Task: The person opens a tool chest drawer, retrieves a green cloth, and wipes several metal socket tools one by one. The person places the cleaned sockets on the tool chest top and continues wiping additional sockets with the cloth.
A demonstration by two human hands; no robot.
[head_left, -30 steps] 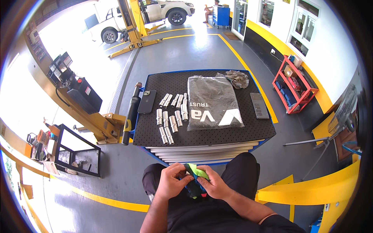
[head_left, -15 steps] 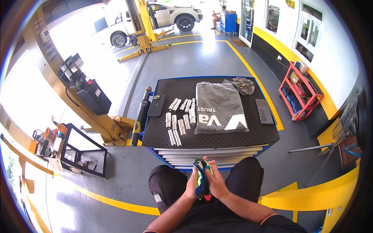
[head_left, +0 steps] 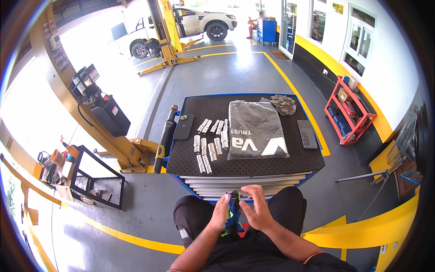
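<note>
Above my lap, in front of the tool cart, my left hand grips a bunched blue and green cloth. At its top a dark, partly shiny end shows between my hands; what it belongs to is mostly hidden. My right hand is beside the cloth, thumb close to it, fingers raised and apart. Several shiny metal sockets lie in loose rows on the cart's black perforated top. Right of them lies a dark plastic packet with white print.
A phone lies left on the cart, another phone right, a crumpled grey rag behind. A long-handled tool rests along the left side. Beyond stand a lift post, a white pickup with a crouching person, and a red cart.
My right hand's fingers have come off the cloth and spread. The bright metal end seen in the cloth shows less now. By the pickup's rear wheel, the crouching person has come further into view.
</note>
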